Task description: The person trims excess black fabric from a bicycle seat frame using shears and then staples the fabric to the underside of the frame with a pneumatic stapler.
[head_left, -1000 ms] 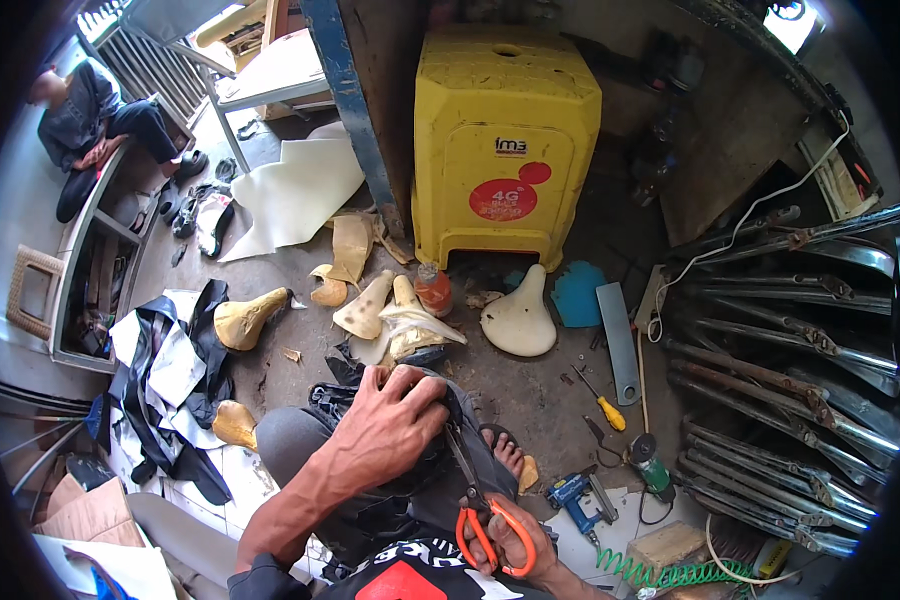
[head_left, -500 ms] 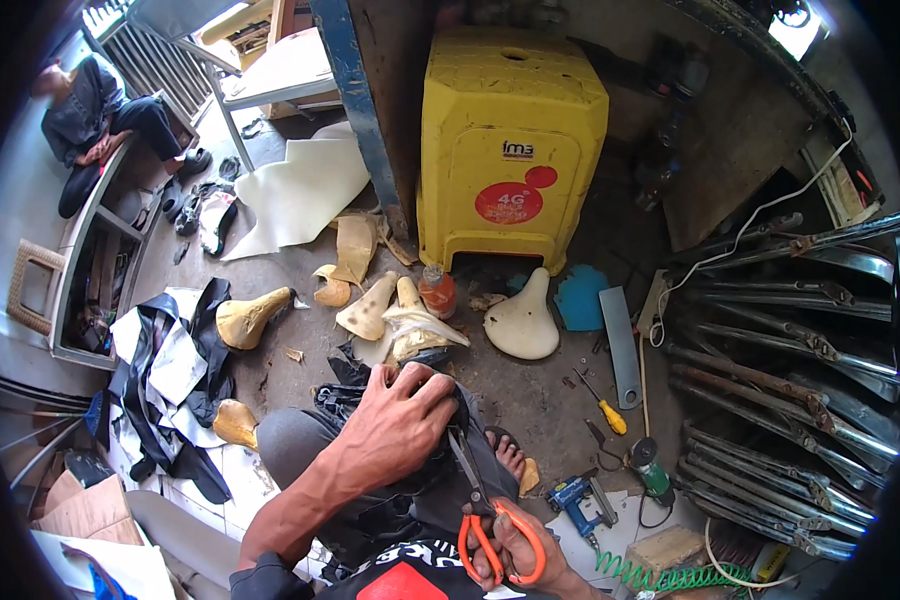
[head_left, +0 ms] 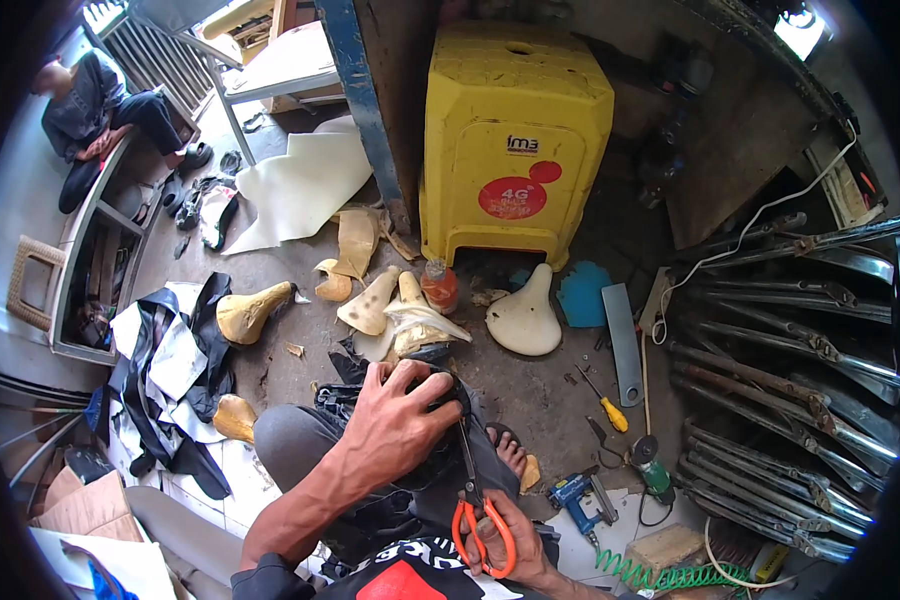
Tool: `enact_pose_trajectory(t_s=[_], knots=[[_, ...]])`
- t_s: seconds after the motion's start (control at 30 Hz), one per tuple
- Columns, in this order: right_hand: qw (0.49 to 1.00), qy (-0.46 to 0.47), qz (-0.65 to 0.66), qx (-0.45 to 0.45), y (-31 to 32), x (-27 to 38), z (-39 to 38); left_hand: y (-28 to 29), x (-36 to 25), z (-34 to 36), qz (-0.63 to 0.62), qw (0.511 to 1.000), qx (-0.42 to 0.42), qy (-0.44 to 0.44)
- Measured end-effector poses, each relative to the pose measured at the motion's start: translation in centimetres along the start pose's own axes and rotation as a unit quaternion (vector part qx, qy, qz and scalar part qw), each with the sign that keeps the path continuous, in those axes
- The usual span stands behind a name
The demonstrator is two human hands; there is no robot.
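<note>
My left hand (head_left: 395, 420) is closed over a bundle of black sheet material (head_left: 336, 399) in my lap, its fingers bent and pressing into it. What lies inside the bundle is hidden under the hand. My right hand (head_left: 515, 540) grips orange-handled scissors (head_left: 458, 528), fingers through the loops. Their blades point up and away from me, close together, with the tips at the black material beside my left hand. Just beyond the bundle lie pale foam bicycle saddle pads (head_left: 370, 303), and a cream saddle (head_left: 525, 318) rests farther right on the floor.
A yellow plastic stool (head_left: 515, 110) stands ahead. On the right are stacked chrome frames (head_left: 790, 400), a yellow-handled screwdriver (head_left: 613, 413), a blue staple gun (head_left: 582, 502) and a green coiled hose (head_left: 670, 575). Black-and-white scraps (head_left: 175, 380) lie left; a person (head_left: 95, 125) sits behind them.
The scissors' handles have come closer together and moved slightly left, and the blades have closed. My left hand stays on the black material, shifted only a little.
</note>
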State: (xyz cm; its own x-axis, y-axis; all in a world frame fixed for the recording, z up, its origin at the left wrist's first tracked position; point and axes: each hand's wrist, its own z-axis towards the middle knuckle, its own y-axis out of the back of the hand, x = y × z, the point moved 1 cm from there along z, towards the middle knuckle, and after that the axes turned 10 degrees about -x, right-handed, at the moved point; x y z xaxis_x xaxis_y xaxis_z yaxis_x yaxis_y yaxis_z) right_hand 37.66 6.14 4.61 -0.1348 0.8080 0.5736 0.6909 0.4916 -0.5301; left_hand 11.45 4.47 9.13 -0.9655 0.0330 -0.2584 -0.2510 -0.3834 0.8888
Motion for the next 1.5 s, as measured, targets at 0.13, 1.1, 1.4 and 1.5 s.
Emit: enact_pose_trajectory(t_s=[0.13, 1.1, 1.4, 1.5], knots=[[1.000, -0.003, 0.007, 0.030, 0.6, 0.2, 0.0, 0.2, 0.5, -0.5, 0.003, 0.999, -0.017, -0.035], [1.000, -0.011, -0.007, 0.015, 0.8, -0.6, 1.8, -0.1, 1.5, -1.3, -0.055, 0.996, -0.046, -0.050], [0.998, -0.048, 0.005, 0.047, 1.1, -0.4, 1.3, -0.2, 2.2, -2.1, -0.088, 0.993, -0.072, -0.012], [0.997, -0.064, -0.028, 0.045, 0.4, 0.6, 1.5, -0.2, 2.4, -2.5, -0.100, 0.991, -0.083, 0.001]])
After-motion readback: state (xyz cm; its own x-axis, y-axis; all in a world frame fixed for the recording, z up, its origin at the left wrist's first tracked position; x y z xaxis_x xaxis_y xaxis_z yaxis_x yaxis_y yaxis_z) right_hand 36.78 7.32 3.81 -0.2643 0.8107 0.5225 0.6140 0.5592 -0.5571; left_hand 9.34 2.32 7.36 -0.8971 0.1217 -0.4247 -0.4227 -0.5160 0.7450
